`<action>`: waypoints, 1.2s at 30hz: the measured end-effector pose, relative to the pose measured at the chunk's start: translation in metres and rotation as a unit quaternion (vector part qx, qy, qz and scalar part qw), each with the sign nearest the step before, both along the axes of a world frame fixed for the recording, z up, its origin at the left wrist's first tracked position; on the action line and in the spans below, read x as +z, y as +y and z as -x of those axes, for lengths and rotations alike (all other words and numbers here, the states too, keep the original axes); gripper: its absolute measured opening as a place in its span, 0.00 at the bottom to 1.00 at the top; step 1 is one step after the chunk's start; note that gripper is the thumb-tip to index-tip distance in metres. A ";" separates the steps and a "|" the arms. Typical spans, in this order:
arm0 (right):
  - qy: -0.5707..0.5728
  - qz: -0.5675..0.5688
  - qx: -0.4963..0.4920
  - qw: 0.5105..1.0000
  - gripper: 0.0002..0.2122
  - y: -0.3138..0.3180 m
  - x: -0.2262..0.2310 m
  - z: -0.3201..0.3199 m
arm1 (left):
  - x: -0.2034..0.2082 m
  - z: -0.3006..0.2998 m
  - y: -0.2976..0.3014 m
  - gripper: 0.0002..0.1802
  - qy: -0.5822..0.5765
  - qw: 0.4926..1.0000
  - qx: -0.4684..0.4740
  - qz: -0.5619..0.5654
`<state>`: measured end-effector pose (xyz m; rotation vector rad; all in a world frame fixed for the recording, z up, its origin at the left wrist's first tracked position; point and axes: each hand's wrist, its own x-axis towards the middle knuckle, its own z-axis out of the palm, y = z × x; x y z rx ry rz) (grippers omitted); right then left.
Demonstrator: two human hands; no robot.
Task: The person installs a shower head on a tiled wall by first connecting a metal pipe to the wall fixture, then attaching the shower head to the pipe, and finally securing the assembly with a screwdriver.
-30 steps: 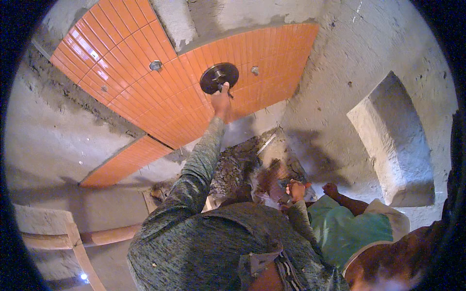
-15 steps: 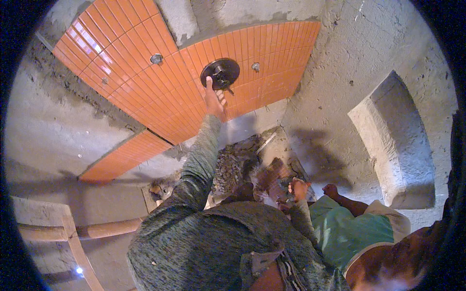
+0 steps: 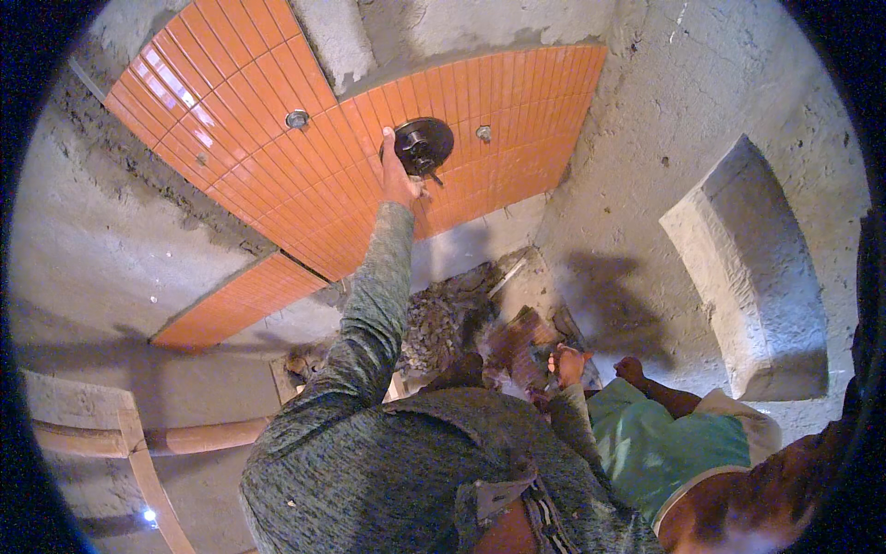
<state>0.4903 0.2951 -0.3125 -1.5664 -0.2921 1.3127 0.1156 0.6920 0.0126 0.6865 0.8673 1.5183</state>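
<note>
A round black plate [image 3: 437,138] with a central knob and a small lever sits against the orange tiled wall [image 3: 517,92]. My left hand [image 3: 397,180] reaches up to its left edge. The thumb lies along the rim, and the other fingers curl below it, partly hidden. Lower down, near my body, my right hand [image 3: 568,366] is closed in a fist. Whatever it may hold cannot be made out. Metal pipe fittings show on either side of the plate, one to the left [image 3: 296,119] and one to the right [image 3: 484,134].
Beside me on the right is another person in green and white clothing [image 3: 646,434], whose closed hand [image 3: 629,369] is near mine. A rough plastered block [image 3: 748,277] juts from the right wall. Rubble [image 3: 448,309] lies below the tiles. Wooden poles [image 3: 83,441] stand at lower left.
My left hand has shifted up and left around the plate's rim, its thumb now at the edge rather than over the face. The plate and my right hand look unchanged.
</note>
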 end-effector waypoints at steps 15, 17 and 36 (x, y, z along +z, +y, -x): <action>-0.019 -0.039 -0.023 0.999 0.10 0.000 0.007 0.011 | 0.040 -0.014 -0.021 0.27 -0.136 0.990 -0.012 -0.024; 0.027 -0.047 0.023 0.998 0.10 -0.002 -0.007 -0.004 | 0.038 -0.014 -0.023 0.27 -0.127 0.992 0.002 -0.018; -0.556 -0.183 0.082 0.807 0.10 0.101 0.043 0.035 | -0.037 0.022 0.018 0.26 -0.020 0.995 0.090 -0.037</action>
